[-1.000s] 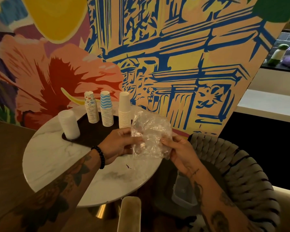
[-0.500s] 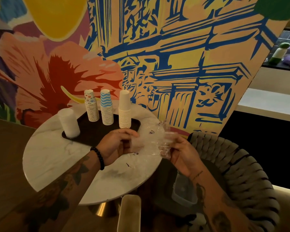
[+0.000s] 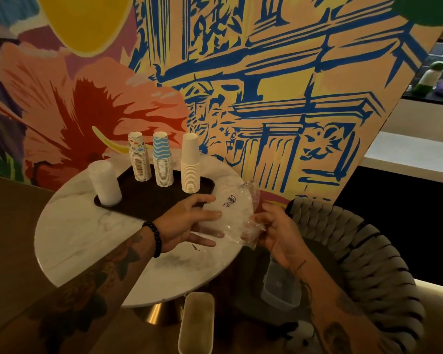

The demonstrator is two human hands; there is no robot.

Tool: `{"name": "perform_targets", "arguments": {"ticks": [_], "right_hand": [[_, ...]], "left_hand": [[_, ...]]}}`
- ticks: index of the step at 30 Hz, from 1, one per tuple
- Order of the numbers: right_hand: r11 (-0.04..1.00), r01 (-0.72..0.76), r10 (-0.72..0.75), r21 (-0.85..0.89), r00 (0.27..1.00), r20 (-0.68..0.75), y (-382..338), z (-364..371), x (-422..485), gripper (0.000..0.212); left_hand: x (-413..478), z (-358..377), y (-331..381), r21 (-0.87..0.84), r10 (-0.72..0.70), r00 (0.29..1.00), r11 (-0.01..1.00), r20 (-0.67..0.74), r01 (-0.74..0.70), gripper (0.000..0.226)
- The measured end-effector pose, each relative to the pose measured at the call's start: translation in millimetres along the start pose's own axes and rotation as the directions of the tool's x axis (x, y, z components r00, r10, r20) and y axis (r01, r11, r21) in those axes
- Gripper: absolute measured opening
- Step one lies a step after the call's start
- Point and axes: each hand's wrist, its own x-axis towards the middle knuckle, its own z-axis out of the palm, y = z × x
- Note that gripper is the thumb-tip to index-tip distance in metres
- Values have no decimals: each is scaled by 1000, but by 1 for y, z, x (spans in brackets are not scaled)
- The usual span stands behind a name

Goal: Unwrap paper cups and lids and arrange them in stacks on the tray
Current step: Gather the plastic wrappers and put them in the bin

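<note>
Bright paint covers the wall (image 3: 241,72) at the back, with a big pink flower and blue drawn buildings. Below it stands a round white surface (image 3: 82,238) that looks like marble. On the surface lies a dark tray (image 3: 149,200).

Four stacks stand on the tray. At the near left corner is a stack of white lids (image 3: 105,182). Along the back of the tray stand three stacks of cups, upside down and a little apart from each other: cups with small pictures (image 3: 139,159), cups with blue wavy lines (image 3: 162,162), and plain white cups (image 3: 190,164).

Two hands hold a clear plastic wrap (image 3: 230,213) over the right edge of the surface, just beside the tray. The wrap is crinkled and has a small dark print on it.

The left hand (image 3: 187,223) has a black bead bracelet (image 3: 155,237) on its wrist. Its fingers (image 3: 207,214) are straight and spread apart, and they touch the left side of the wrap.

The right hand (image 3: 276,231) is at the other side. Its fingers (image 3: 260,222) are curled and pinch the bunched edge of the wrap.

To the right is a chair (image 3: 363,251) with a thick woven back. A clear plastic box (image 3: 279,287) sits on its seat, under the right arm.
</note>
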Motion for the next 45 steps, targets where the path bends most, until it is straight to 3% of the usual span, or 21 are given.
{"name": "perform_targets", "arguments": {"ticks": [3,6,11,16,19,23,26,30,35,41,45], "right_hand": [[986,38,-30,-160,998,49,1,-3,-1,28],[965,51,-16,-257,991,135,6,-8,-3,34],[949,-38,116,-313,965,234,10,-8,-3,73],[866,9,135,-501,959,250,22,-4,-8,51],[874,-32,152,-485,966,210,32,-7,-8,49],[914,-79,139,-397,982,124,50,-9,-10,50],[935,-115,151,-336,985,82,65,-11,-13,49],[953,-189,201,-237,979,29,90,-21,-20,53],[939,-261,260,-225,965,-37,136,-38,-36,59],[883,-401,390,-245,916,-94,194,-54,-48,32],[832,-503,480,-234,864,-150,232,-55,-46,38]], "left_hand": [[3,-2,-4,45,27,999,999,37,-29,74],[5,-4,-5,63,90,996,994,-6,-89,81],[8,-6,-7,42,174,982,984,-77,-171,79],[7,0,-17,99,237,957,970,-169,-223,71],[8,1,-27,58,186,968,982,-171,-179,66],[9,9,-52,78,50,997,996,-55,-45,75],[10,18,-74,100,49,996,994,-77,-41,74],[10,20,-104,39,9,989,999,-150,-3,58],[15,19,-165,90,-99,985,990,-145,112,43],[17,18,-220,153,-227,971,960,-71,236,15],[21,6,-258,186,-339,940,921,-48,341,35]]}}
